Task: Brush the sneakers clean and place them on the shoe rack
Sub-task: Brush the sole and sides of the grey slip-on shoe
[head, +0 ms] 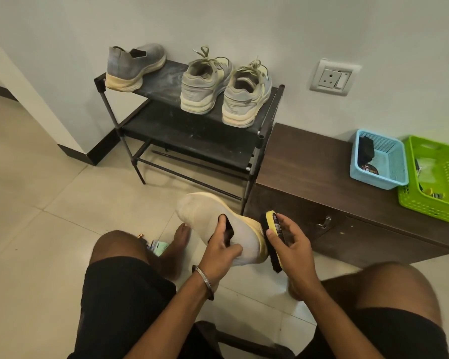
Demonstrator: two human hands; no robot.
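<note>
Brushing step in hand: left hand (222, 248) grips grey sneaker (218, 224) at collar, thumb inside, right hand (292, 244) clasps brush (275, 239) w/ bristles vs heel sole edge; next, prob. finish heel, then shoe rack (192, 136) beyond both hands, beside its mate (135, 66).

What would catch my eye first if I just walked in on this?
Low in the middle, the left hand grips a pale sneaker while the right hand holds a black-bristled brush against its heel. Behind, three sneakers sit on the black shoe rack.
</note>
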